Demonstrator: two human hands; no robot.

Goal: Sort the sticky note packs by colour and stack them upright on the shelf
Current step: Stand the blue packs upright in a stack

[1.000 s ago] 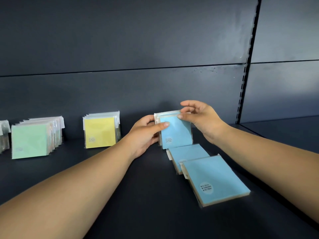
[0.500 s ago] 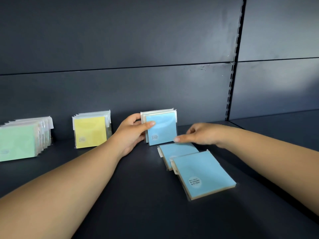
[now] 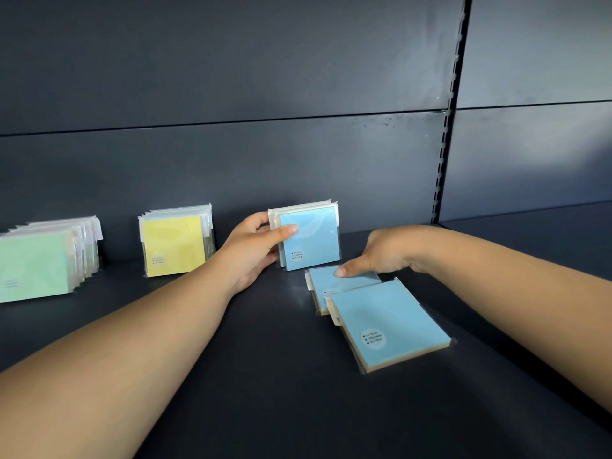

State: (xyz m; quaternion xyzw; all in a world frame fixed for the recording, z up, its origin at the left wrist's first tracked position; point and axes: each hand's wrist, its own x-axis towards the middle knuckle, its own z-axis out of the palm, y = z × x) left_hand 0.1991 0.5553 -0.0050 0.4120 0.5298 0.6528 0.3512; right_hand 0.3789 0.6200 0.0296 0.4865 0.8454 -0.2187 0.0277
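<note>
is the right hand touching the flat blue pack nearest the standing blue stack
Touching. The head view shows the right hand with its thumb tip pressed on the top face of the flat blue pack, no gap visible.

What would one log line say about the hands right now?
left hand: grips upright blue sticky note stack | right hand: thumb on rear flat blue pack | left to stand: two flat packs
</note>
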